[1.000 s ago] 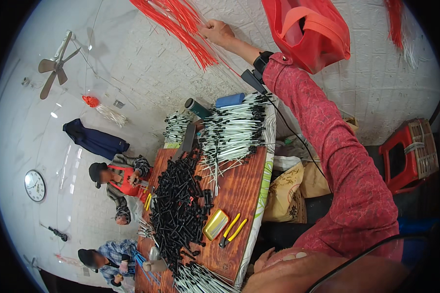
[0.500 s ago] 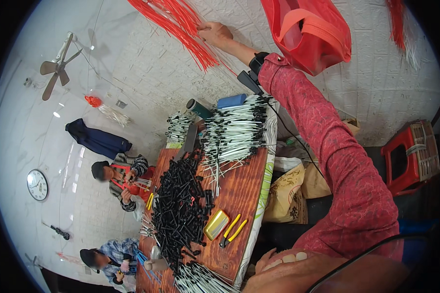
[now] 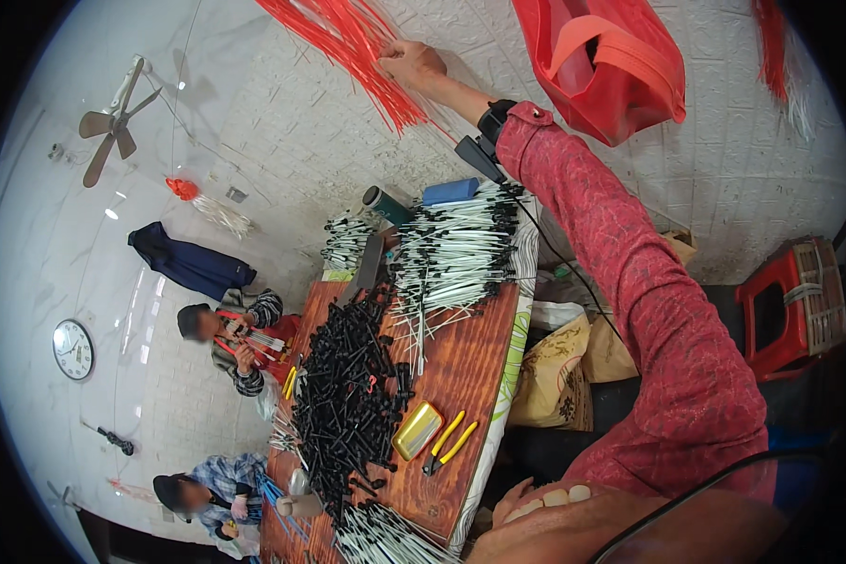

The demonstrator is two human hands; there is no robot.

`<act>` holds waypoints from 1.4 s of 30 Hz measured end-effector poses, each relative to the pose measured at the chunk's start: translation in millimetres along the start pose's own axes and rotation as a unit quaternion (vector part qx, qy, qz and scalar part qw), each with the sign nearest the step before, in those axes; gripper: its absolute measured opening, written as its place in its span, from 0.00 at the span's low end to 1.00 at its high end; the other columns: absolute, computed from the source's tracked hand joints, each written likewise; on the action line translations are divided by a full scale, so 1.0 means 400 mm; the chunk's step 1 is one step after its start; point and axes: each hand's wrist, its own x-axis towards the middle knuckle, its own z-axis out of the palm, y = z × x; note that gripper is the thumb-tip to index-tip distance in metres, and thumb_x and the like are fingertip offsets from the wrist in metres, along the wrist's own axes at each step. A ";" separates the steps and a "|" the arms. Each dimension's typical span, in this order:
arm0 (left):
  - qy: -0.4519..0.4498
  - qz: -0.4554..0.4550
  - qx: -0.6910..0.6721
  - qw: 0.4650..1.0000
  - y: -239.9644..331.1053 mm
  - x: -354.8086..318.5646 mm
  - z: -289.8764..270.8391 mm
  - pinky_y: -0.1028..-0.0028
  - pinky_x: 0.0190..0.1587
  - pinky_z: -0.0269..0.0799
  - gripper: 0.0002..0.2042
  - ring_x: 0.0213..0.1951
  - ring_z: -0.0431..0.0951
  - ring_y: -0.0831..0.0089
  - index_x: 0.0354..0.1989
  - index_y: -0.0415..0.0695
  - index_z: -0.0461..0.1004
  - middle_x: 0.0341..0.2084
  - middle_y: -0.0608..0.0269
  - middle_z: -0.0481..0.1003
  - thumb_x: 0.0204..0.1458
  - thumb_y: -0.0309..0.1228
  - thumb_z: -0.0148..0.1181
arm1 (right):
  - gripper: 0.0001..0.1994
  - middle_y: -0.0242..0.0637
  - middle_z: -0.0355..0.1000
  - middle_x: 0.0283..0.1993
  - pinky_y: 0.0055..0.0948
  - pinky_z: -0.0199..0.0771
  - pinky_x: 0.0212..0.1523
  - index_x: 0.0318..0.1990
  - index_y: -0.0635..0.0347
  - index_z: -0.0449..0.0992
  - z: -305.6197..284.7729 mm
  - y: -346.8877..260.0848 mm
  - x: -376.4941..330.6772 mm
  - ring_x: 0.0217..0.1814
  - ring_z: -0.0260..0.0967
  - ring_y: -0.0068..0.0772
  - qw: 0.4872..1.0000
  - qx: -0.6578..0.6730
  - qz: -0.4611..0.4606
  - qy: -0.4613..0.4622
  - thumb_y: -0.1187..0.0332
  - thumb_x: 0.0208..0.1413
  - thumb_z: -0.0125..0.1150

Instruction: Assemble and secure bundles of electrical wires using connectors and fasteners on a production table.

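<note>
My right arm, in a red patterned sleeve, reaches up toward the wall. At its end my right hand (image 3: 414, 64) has its fingers closed at the edge of a hanging bundle of thin red strands (image 3: 348, 47). One strand trails below the hand toward the wrist, where a black band and a small black device (image 3: 479, 158) with a cable sit. Right of the hand hangs a red bag (image 3: 606, 75) with a wide handle. I see no part of my left hand.
On the wooden table (image 3: 442, 376) are black plastic pieces (image 3: 343, 404), white black-tipped sticks (image 3: 456, 244), a yellow tin (image 3: 417, 430), yellow-handled cutters (image 3: 451, 442) and a green cup (image 3: 385, 205). Two people work across it. A red stool (image 3: 771, 310) and brown sacks (image 3: 555, 376) stand right.
The view has shifted slightly, so the strands and the bag appear a little farther right. My right hand stays at the red strands. The far person's hands have moved slightly.
</note>
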 end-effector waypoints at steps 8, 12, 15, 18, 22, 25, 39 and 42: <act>-0.033 0.021 -0.029 0.999 0.207 0.133 -0.069 0.74 0.52 0.73 0.24 0.50 0.79 0.66 0.61 0.41 0.71 0.50 0.50 0.78 0.56 0.33 0.65 | 0.15 0.28 0.80 0.30 0.28 0.74 0.38 0.37 0.51 0.82 0.024 -0.019 -0.019 0.33 0.77 0.24 0.998 0.054 -0.019 -0.028 0.51 0.49 0.64; 0.007 -0.038 0.017 0.999 -0.141 -0.105 0.118 0.74 0.52 0.73 0.24 0.51 0.79 0.66 0.61 0.41 0.71 0.50 0.50 0.78 0.57 0.33 0.64 | 0.15 0.28 0.80 0.29 0.27 0.73 0.37 0.35 0.52 0.81 0.026 0.020 -0.019 0.31 0.76 0.23 0.996 0.081 -0.032 -0.027 0.52 0.48 0.65; 0.052 -0.094 0.074 0.991 -0.266 -0.261 0.348 0.74 0.52 0.72 0.23 0.51 0.78 0.66 0.61 0.41 0.70 0.50 0.50 0.78 0.57 0.32 0.64 | 0.14 0.27 0.79 0.29 0.27 0.73 0.36 0.33 0.53 0.81 0.007 0.035 -0.005 0.31 0.75 0.21 0.997 0.064 -0.037 -0.020 0.52 0.48 0.65; 0.099 -0.151 0.130 0.975 -0.350 -0.381 0.585 0.74 0.52 0.72 0.23 0.51 0.78 0.67 0.62 0.40 0.70 0.51 0.50 0.78 0.58 0.32 0.63 | 0.15 0.27 0.79 0.28 0.27 0.72 0.36 0.32 0.53 0.80 -0.002 0.056 -0.009 0.31 0.74 0.21 0.997 0.069 -0.024 -0.032 0.52 0.48 0.65; 0.165 -0.223 0.204 0.939 -0.422 -0.530 0.805 0.74 0.53 0.72 0.23 0.51 0.78 0.67 0.62 0.40 0.70 0.51 0.51 0.77 0.59 0.32 0.63 | 0.13 0.31 0.79 0.31 0.33 0.74 0.38 0.34 0.51 0.80 -0.010 0.057 -0.028 0.35 0.77 0.30 0.998 0.043 -0.027 -0.040 0.53 0.48 0.61; 0.211 -0.271 0.254 0.904 -0.450 -0.594 0.880 0.74 0.53 0.72 0.23 0.52 0.78 0.67 0.62 0.40 0.69 0.51 0.51 0.77 0.59 0.31 0.62 | 0.13 0.34 0.80 0.33 0.37 0.75 0.39 0.35 0.50 0.80 -0.016 0.053 -0.062 0.37 0.78 0.37 0.997 0.008 -0.039 -0.066 0.55 0.47 0.59; 0.366 0.016 -0.010 0.931 -0.353 -0.473 0.813 0.65 0.64 0.64 0.31 0.61 0.70 0.62 0.71 0.36 0.50 0.61 0.49 0.67 0.66 0.38 0.53 | 0.10 0.41 0.76 0.26 0.46 0.70 0.29 0.28 0.54 0.78 -0.079 0.035 -0.883 0.30 0.74 0.46 0.597 -0.072 -0.320 -0.732 0.61 0.39 0.60; 0.393 0.067 -0.053 0.916 -0.311 -0.405 0.827 0.63 0.66 0.61 0.33 0.62 0.68 0.61 0.72 0.36 0.47 0.64 0.48 0.64 0.66 0.40 0.51 | 0.11 0.40 0.77 0.29 0.45 0.71 0.35 0.31 0.56 0.80 -0.172 0.001 -1.041 0.34 0.75 0.43 0.457 0.028 -0.256 -0.851 0.63 0.39 0.61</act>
